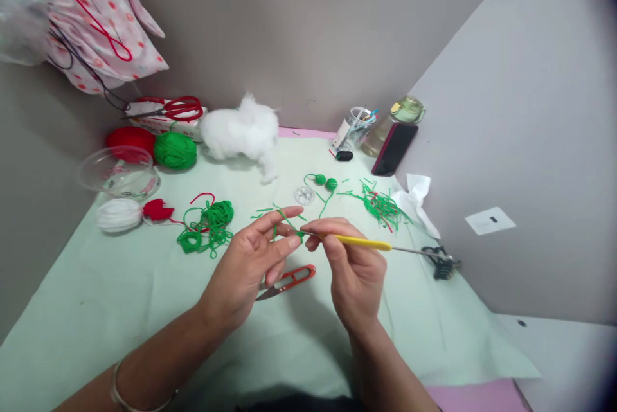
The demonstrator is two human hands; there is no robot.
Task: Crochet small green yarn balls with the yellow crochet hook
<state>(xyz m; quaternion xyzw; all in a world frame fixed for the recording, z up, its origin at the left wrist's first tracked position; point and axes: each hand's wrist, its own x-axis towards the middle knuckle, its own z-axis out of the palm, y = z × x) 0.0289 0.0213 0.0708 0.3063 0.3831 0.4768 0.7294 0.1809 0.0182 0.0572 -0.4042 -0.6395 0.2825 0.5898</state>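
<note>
Between thumb and fingers, my left hand [250,261] pinches a small piece of green crochet work [301,236], and green yarn runs up over its raised index finger. My right hand [354,270] grips a crochet hook [362,242] by its yellow handle. The hook's metal tip meets the green work; whether a loop is on it is too small to tell. Beneath my hands lie red-handled thread snips [289,281], partly hidden by my left fingers. Just beyond are two small green crocheted balls [326,181] with a yarn tail, and a clear round disc [304,195].
Tangled green yarn [207,225], a white yarn ball [119,214] and a clear plastic tub [120,174] sit left. White stuffing [241,129] and red scissors [180,108] are at the back. Yarn scraps [383,205], a phone [395,150], a bottle [405,113] and a black clip [439,262] stand right.
</note>
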